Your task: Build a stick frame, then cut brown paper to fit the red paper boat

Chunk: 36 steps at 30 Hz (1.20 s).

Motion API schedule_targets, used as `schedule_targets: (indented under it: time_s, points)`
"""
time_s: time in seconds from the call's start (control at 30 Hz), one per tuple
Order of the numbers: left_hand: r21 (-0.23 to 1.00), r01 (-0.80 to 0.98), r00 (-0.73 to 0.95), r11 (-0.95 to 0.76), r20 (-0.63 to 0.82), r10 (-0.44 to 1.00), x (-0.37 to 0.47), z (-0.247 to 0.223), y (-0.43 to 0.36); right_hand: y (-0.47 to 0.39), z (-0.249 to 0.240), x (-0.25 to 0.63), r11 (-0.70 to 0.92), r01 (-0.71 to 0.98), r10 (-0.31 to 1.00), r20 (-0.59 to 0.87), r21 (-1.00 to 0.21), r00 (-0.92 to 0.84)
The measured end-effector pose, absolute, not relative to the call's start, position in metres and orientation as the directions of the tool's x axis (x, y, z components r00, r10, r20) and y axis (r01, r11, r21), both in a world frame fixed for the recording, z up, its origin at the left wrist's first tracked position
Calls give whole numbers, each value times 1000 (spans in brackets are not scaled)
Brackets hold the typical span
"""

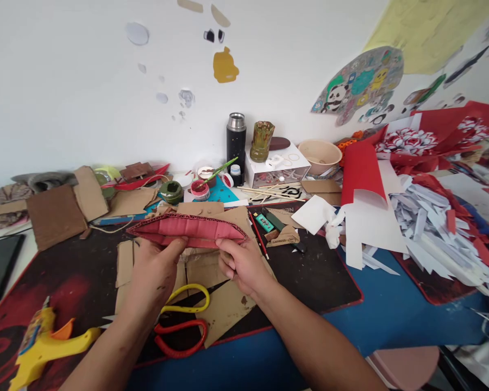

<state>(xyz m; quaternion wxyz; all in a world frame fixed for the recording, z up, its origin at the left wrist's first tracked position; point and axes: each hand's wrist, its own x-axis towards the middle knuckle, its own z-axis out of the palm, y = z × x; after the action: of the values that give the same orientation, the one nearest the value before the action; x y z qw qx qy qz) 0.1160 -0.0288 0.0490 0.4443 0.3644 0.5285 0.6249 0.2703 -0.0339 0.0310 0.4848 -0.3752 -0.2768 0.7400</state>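
Observation:
Between both hands I hold a small boat-shaped piece of cardboard (195,225), painted red inside, its cut corrugated edge showing along the far rim. My left hand (158,266) pinches its near side left of the middle, thumb on the rim. My right hand (242,263) grips the same side near the right end, thumb and fingers closed on it. Scissors (183,323) with one yellow and one red handle lie below, their blades partly hidden by my left arm. Cardboard scraps (224,309) lie under and around them.
A yellow hot glue gun (44,347) lies at the front left. Paint jars (171,191), a black flask (236,138) and a white box (277,165) stand along the wall. Pencils, an eraser and cut white paper strips (432,228) lie to the right.

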Motion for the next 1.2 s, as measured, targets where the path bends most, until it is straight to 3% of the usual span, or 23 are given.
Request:
schedule_targets:
  time_s: [0.23, 0.4, 0.63, 1.0, 1.2]
  points:
    - [973, -226, -366, -38, -49, 929, 116, 48, -24, -33, 28, 274, -462, -430, 877, -328, -776, -351]
    - [980, -195, -336, -37, -31, 942, 114, 43, -26, -33, 30, 273, -416, -452, 905, -313, -789, -287]
    - [939, -342, -233, 8, -93, 968, 126, 42, -34, -33, 31, 270, -396, -477, 916, -302, -784, -265]
    - [942, -334, -324, -30, -84, 942, 137, 35, -32, -34, 30, 270, -407, -466, 909, -299, -786, -289]
    - [931, -362, -309, -33, -87, 947, 132, 38, -33, -35, 28, 271, -495, -410, 860, -363, -766, -359]
